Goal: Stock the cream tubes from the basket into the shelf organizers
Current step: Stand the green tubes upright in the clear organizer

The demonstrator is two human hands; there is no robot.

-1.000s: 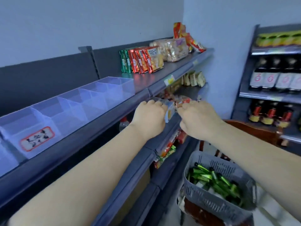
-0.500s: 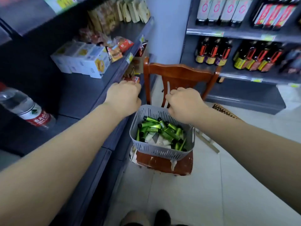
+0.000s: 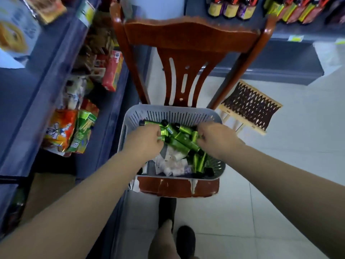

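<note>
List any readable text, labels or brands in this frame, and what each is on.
None can be read.
Green cream tubes in the basket: small labels, too blurred.
Red box on the shelf: print blurred.
Orange and green snack packs: cartoon art shows, lettering illegible.
Shelf price tags: blurred.
Bottles: labels unreadable.

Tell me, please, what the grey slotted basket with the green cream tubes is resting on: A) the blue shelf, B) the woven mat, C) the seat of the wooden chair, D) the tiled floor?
C: the grey basket sits on the worn seat of the red-brown wooden chair, whose backrest rises behind it, while both hands reach among the green cream tubes.
</note>
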